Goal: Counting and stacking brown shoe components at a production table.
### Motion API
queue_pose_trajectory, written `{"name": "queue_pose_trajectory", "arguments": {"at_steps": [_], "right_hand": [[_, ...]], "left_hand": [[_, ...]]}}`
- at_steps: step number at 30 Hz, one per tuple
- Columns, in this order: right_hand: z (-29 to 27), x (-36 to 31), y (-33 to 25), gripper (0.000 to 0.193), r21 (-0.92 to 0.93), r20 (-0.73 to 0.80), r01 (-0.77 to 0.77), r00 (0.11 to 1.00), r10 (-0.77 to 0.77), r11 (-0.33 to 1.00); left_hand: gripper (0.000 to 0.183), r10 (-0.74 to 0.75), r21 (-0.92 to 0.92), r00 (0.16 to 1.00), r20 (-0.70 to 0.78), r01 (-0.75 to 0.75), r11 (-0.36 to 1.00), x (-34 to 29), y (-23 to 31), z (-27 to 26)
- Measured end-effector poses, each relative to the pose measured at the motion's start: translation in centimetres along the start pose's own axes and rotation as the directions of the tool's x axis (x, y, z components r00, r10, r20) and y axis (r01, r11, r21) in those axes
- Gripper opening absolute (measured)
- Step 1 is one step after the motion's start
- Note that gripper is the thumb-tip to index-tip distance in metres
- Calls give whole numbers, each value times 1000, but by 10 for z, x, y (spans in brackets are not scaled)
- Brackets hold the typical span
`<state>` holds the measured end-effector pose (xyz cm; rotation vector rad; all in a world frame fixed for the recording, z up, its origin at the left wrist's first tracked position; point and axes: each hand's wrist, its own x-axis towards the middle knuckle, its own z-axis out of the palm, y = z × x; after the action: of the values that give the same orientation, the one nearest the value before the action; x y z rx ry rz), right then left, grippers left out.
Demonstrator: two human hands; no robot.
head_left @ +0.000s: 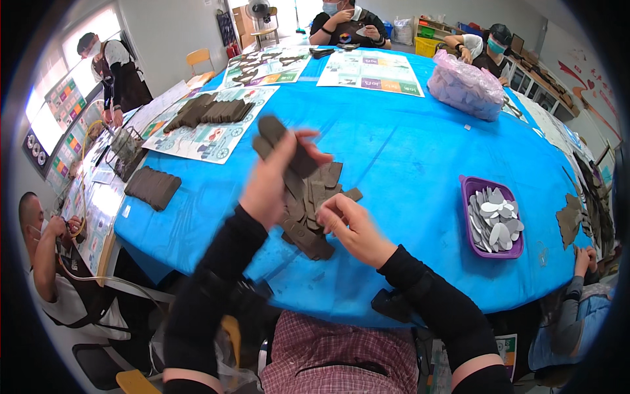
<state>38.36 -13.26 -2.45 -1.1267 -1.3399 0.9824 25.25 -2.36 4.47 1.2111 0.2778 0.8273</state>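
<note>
Grey-brown flat strips stood pinched in the left hand, its grip closed around them, raised over the near middle of the counter. Just below lay a loose pile of like strips; the right hand rested on it, fingers curled on a piece. Near the counter's right edge sat a purple tray of pale cutouts; a neat dark stack lay at the left edge.
</note>
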Motion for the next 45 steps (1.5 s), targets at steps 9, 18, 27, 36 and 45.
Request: {"name": "queue_pose_trajectory", "arguments": {"at_steps": [9, 18, 27, 36, 45], "right_hand": [[15, -9, 0, 34, -755, 80, 211, 969, -232, 621], [28, -8, 5, 21, -529, -5, 116, 990, -140, 841], [92, 49, -24, 31, -120, 161, -205, 961, 223, 971], [115, 64, 15, 24, -909, 326, 368, 921, -212, 199], [73, 40, -45, 15, -572, 253, 531, 840, -480, 626]], "left_hand": [[36, -123, 381, 991, -43, 131, 915, -4, 73, -26], [41, -113, -157, 908, -404, 53, 986, -122, -41, -68], [48, 23, -368, 969, -247, -115, 923, -129, -28, -71], [37, -15, -416, 835, -550, -259, 872, -153, -20, -105], [38, -205, -631, 906, -370, -83, 772, -165, -31, -88]]}}
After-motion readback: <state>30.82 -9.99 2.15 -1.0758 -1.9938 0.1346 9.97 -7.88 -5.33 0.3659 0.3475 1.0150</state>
